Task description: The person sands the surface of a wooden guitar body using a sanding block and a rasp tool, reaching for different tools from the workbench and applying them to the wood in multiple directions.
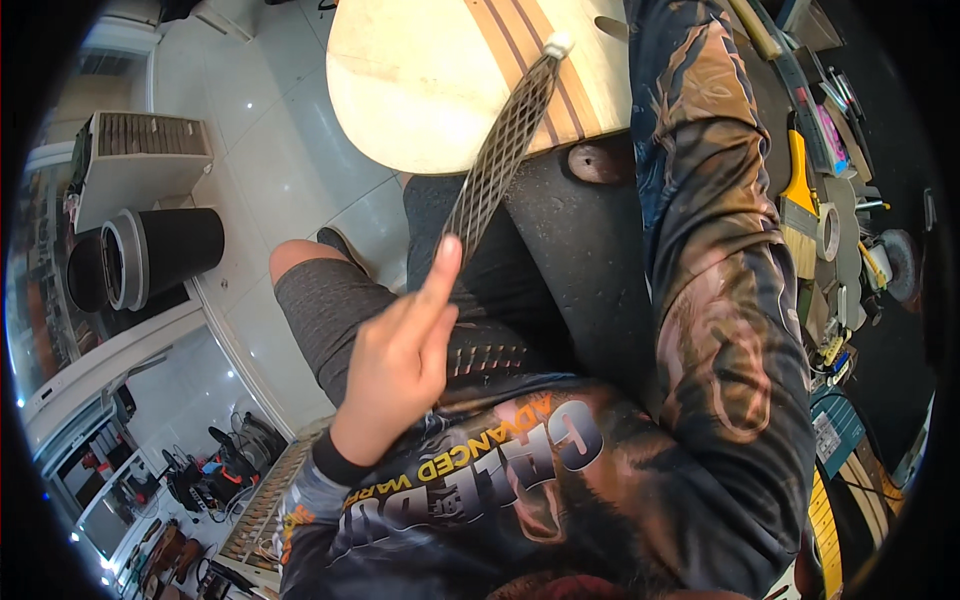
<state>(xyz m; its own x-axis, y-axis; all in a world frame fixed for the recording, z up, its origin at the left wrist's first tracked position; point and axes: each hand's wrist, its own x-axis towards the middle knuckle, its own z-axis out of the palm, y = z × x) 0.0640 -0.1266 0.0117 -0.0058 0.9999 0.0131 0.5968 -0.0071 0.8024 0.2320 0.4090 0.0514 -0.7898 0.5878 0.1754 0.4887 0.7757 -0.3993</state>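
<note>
My left hand [398, 355] is at the near end of a long, dark rasp [505, 140] with an open lattice blade. Its index finger is stretched along that end while the other fingers are curled, and the grip itself is partly hidden. The rasp slants up and to the right over a pale wooden board [420, 80] with rounded edges and darker stripes. A small whitish piece shows at the rasp's far tip. My right arm reaches forward past the board's right side, and its hand lies beyond the top of the picture.
A dark bench on the right holds a yellow-handled brush [797, 190], a tape roll [828, 232] and other tools. Below the board is a dark, speckled surface [580, 250]. At left, a black bin [180, 245] and a box-shaped unit [145, 165] stand on the tiled floor.
</note>
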